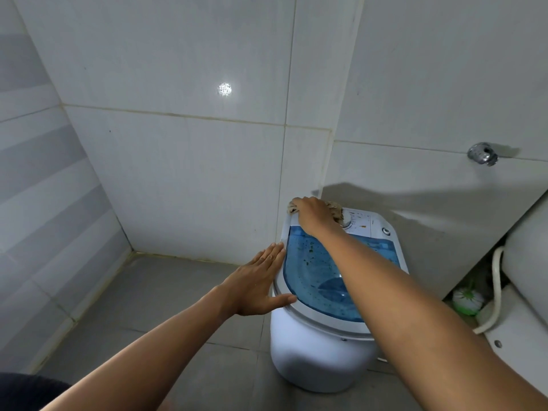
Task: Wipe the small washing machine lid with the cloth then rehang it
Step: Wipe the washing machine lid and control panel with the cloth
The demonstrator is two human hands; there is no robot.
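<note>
A small white washing machine (308, 354) stands on the floor by the tiled corner. Its see-through blue lid (311, 271) carries dark specks. My right hand (314, 215) lies on a beige cloth (336, 213) at the machine's far left corner, beside the control panel (364, 223), fingers bent over the cloth and pressing it down. My left hand (261, 280) rests flat with straight fingers against the machine's left rim, thumb on the rim's front edge.
Grey tiled walls close in behind and on the left. A chrome wall tap (482, 154) sticks out at upper right. At the right stands a white fixture (527, 262) with a hose (498, 280) and a green-and-white brush holder (467, 301). Grey floor (166, 292) lies left of the machine.
</note>
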